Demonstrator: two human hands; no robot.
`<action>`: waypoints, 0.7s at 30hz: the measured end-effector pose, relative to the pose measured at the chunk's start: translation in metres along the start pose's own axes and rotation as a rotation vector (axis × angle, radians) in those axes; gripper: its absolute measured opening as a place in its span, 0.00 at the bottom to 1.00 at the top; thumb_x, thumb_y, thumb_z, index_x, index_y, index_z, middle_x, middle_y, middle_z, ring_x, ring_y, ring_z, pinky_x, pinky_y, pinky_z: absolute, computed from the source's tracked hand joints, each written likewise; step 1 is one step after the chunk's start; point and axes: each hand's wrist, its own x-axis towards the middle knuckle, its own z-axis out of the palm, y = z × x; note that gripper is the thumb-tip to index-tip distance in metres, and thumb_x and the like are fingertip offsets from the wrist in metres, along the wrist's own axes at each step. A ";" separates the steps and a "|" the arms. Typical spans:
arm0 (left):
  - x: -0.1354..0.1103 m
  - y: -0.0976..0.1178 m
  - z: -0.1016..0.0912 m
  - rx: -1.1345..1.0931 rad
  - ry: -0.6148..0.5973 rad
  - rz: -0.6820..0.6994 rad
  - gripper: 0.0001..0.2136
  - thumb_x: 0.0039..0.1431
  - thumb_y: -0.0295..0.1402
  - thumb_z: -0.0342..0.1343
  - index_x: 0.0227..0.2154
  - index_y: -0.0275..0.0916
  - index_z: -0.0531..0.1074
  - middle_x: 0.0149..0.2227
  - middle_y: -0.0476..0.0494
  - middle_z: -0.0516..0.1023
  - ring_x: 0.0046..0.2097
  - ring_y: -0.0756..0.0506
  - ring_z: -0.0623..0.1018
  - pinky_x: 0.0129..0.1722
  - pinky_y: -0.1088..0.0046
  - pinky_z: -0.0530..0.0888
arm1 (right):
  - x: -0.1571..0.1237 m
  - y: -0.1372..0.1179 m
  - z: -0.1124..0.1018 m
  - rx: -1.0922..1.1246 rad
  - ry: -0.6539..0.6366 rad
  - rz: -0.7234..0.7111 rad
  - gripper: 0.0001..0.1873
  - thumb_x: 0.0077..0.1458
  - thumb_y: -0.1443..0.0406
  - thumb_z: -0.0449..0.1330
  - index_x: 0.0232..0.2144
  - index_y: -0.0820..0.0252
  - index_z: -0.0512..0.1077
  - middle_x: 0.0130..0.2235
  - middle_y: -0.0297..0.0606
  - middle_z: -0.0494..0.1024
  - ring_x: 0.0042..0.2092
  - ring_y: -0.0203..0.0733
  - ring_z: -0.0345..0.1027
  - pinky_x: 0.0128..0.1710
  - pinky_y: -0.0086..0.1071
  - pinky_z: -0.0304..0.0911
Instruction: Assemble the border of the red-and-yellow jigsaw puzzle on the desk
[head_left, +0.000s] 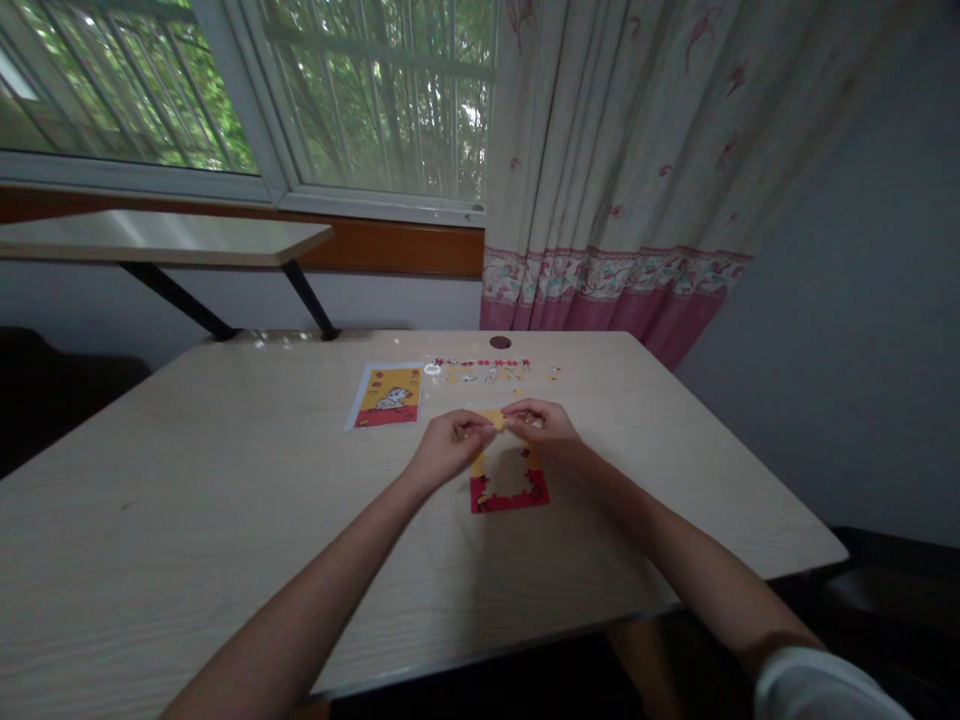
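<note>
A partly assembled jigsaw puzzle [511,502] lies on the table, its red lower edge and yellow sides forming a border around bare tabletop. At its top edge, yellow jigsaw pieces [493,417] show between my two hands. My left hand [448,445] is closed in a pinch on the yellow pieces from the left. From the right, my right hand [546,428] pinches at the same spot, thumb and forefinger together. The fingertips hide where the pieces meet, so I cannot tell whether they are joined.
Loose puzzle pieces [484,363] lie in rows behind my hands. A picture card [388,397] with a white cartoon animal lies to the left, beside a small white ring [433,369]. A raised shelf [165,235] stands at the back left; a curtain [600,200] hangs behind the table [225,520].
</note>
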 end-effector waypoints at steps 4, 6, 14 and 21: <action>0.001 0.001 0.003 -0.131 -0.007 -0.062 0.12 0.48 0.40 0.57 0.27 0.34 0.76 0.24 0.45 0.77 0.25 0.49 0.72 0.23 0.75 0.67 | -0.003 -0.005 0.006 0.018 0.002 -0.005 0.13 0.48 0.58 0.60 0.36 0.57 0.75 0.35 0.37 0.79 0.36 0.38 0.71 0.37 0.32 0.66; 0.003 0.000 0.003 -0.238 0.007 -0.090 0.13 0.48 0.40 0.57 0.26 0.33 0.75 0.22 0.45 0.76 0.23 0.50 0.71 0.23 0.76 0.66 | -0.004 -0.004 0.008 0.030 0.059 -0.001 0.14 0.48 0.58 0.60 0.37 0.58 0.75 0.35 0.37 0.79 0.36 0.38 0.71 0.38 0.32 0.66; 0.007 -0.005 0.004 -0.382 0.037 -0.139 0.13 0.43 0.40 0.60 0.24 0.32 0.75 0.23 0.44 0.76 0.24 0.50 0.72 0.25 0.75 0.67 | -0.005 -0.006 0.013 0.067 0.118 0.004 0.12 0.47 0.58 0.60 0.31 0.60 0.74 0.31 0.37 0.78 0.32 0.36 0.70 0.35 0.30 0.66; 0.004 -0.002 0.004 -0.341 -0.005 -0.117 0.13 0.45 0.40 0.60 0.23 0.33 0.75 0.21 0.46 0.74 0.22 0.52 0.69 0.22 0.78 0.64 | -0.007 -0.015 0.011 -0.007 0.130 0.031 0.10 0.47 0.59 0.60 0.26 0.61 0.73 0.26 0.35 0.76 0.30 0.35 0.68 0.32 0.29 0.64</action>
